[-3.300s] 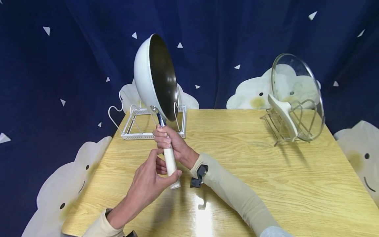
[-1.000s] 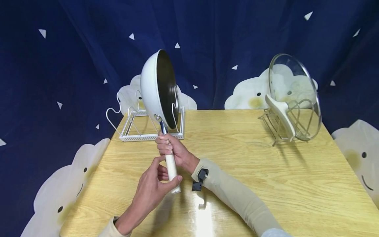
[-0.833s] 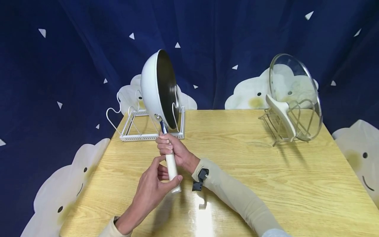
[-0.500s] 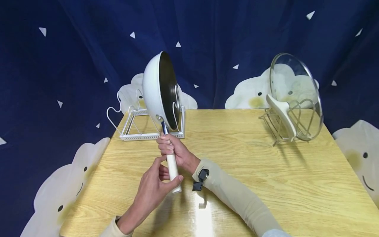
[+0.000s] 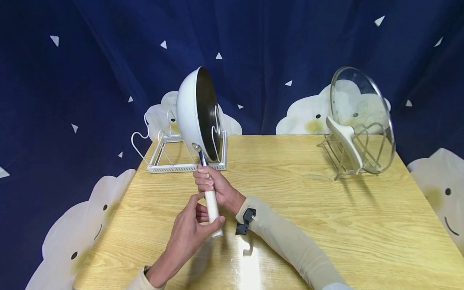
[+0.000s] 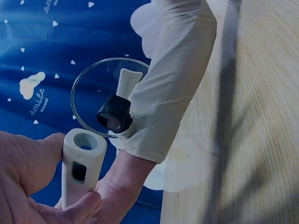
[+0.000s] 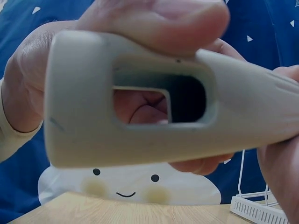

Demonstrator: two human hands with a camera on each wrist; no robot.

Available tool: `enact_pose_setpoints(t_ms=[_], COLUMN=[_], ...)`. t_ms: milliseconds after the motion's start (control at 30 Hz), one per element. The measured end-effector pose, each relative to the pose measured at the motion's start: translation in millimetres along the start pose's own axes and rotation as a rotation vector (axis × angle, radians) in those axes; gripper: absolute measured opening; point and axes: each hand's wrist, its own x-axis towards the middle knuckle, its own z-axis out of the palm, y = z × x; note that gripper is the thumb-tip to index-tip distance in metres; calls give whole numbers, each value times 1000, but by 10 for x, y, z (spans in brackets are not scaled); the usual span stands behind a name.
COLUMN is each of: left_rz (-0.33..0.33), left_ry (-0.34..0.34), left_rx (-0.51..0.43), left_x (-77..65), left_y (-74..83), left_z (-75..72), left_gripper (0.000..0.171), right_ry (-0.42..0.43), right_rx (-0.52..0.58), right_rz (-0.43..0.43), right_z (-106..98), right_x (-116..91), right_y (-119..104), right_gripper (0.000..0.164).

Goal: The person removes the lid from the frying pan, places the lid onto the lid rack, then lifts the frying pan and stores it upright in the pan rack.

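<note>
A wok [image 5: 188,108], white outside and dark inside, is held on edge with its open side facing right. Its bowl overlaps the white wire rack [image 5: 174,167], and one rack wire crosses in front of the dark inside. My right hand [image 5: 214,183] grips the white handle [image 5: 212,207] close to the metal neck. Lower down, my left hand [image 5: 188,225] holds the handle's end between thumb and fingers. In the left wrist view the handle's end [image 6: 79,186] shows a round hole and a slot. The right wrist view has the slotted handle [image 7: 140,144] close up, under a thumb.
At the right of the wooden table [image 5: 282,193], a glass lid [image 5: 380,92] with a white handle [image 5: 348,141] leans upright in a wire stand [image 5: 337,161]. A dark blue curtain [image 5: 261,60] with clouds and triangles hangs behind the table.
Since the earliest frame the wok has come down and a little to the right, deeper over the rack. Both hands moved with it and kept their hold on the handle.
</note>
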Motion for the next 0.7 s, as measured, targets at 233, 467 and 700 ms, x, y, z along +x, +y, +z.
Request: enact_pose_setpoints(t_ms=[233, 467, 700], left_rz=[6, 9, -29], left_ry=[2, 7, -4], left_rx=[5, -10, -15], left_x=[-8, -2, -5], left_y=[-21, -56, -73], left_z=[25, 45, 64], left_gripper=[68, 68, 72], right_ry=[-9, -1, 15], right_rx=[-18, -14, -12], right_rz=[6, 0, 2], right_z=[-28, -66, -88], right_x=[-10, -8, -22], right_y=[2, 5, 17], right_gripper=[41, 38, 37])
